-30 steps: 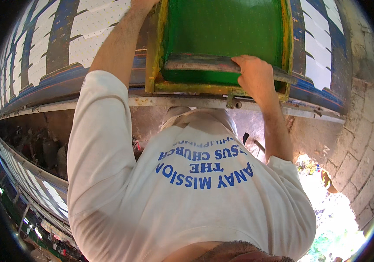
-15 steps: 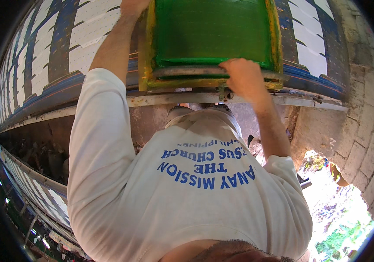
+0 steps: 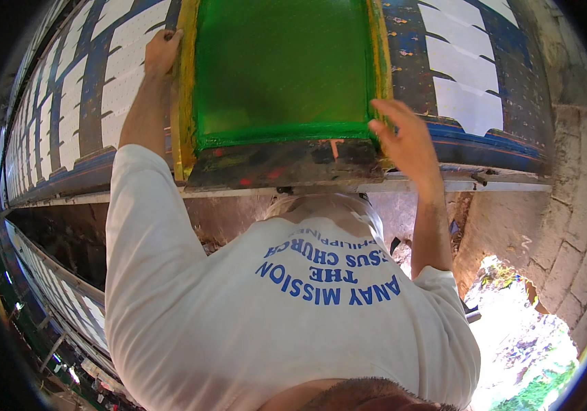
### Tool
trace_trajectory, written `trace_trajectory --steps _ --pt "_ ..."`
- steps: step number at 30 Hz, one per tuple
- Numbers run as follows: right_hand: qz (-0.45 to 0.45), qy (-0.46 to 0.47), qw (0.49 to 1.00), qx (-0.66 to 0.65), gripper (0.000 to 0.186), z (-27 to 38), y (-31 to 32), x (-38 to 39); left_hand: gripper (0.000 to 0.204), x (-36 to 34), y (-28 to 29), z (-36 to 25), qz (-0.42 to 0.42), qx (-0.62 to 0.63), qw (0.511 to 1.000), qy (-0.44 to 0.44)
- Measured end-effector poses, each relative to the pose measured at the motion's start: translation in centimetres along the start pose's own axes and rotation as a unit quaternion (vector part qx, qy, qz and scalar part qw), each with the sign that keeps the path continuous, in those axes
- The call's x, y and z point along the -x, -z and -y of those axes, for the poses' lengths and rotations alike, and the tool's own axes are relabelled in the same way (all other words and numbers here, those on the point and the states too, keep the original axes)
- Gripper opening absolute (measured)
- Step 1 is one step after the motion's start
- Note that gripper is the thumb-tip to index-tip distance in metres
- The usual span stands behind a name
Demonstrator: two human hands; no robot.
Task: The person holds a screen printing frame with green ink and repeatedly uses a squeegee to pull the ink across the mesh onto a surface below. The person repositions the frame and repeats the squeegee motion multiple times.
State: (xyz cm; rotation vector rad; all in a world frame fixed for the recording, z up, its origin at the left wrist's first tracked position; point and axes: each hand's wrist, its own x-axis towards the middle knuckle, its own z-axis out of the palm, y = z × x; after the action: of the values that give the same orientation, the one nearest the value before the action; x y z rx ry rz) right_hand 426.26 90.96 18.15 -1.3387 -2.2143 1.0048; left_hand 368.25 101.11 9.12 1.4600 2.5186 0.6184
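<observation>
A screen-printing frame [image 3: 187,89] with yellow-stained sides and a green, ink-coated mesh [image 3: 283,61] lies over the long table in front of me. My left hand [image 3: 162,52] is closed at the frame's left side, thumb against the edge. At the lower right corner of the frame is my right hand [image 3: 405,137], its fingers apart and the fingertips close to the side bar; whether they touch it I cannot tell. Across the near end of the frame rests a dark, paint-stained squeegee board [image 3: 286,164] with red specks, with neither hand on it.
White cut pieces [image 3: 463,96] lie in rows on the dark table at right, and more white pieces [image 3: 123,85] at left. A metal rail [image 3: 461,185] runs along the near table edge. At far right stands a block wall [image 3: 567,212]. Another table with white pieces [image 3: 60,277] is at lower left.
The frame has moved left and nearer to me. My right hand has let go of the squeegee, which now lies flat at the near end. My left hand has come lower with the frame.
</observation>
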Motion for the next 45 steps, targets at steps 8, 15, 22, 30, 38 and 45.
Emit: trace_trajectory --steps 8,15,22,30,38,45 --pt "-0.114 -0.082 0.987 -0.078 0.051 -7.0 -2.0 -1.9 0.056 0.4 0.4 0.0 0.006 0.01 1.0 -0.002" --pt "-0.093 -0.116 0.989 -0.002 0.065 -6.2 -2.0 -3.0 0.054 0.3 0.4 0.4 0.009 0.032 0.999 -0.004" --pt "-0.142 -0.056 0.988 0.0 0.06 -3.8 -0.4 -2.8 0.051 0.2 -0.1 2.0 0.004 0.084 0.996 -0.019" --pt "-0.157 -0.029 0.987 0.016 0.056 -6.0 6.5 -2.8 0.056 -0.1 1.6 -4.9 0.014 0.06 0.998 -0.025" --pt "-0.172 -0.064 0.982 -0.039 0.053 -19.5 21.8 1.5 0.062 4.9 -4.3 -26.0 0.005 0.06 0.996 -0.067" --pt "-0.176 -0.106 0.978 -0.033 0.058 -30.7 31.1 6.0 0.052 11.3 -12.2 -39.2 0.009 0.09 0.994 -0.066"
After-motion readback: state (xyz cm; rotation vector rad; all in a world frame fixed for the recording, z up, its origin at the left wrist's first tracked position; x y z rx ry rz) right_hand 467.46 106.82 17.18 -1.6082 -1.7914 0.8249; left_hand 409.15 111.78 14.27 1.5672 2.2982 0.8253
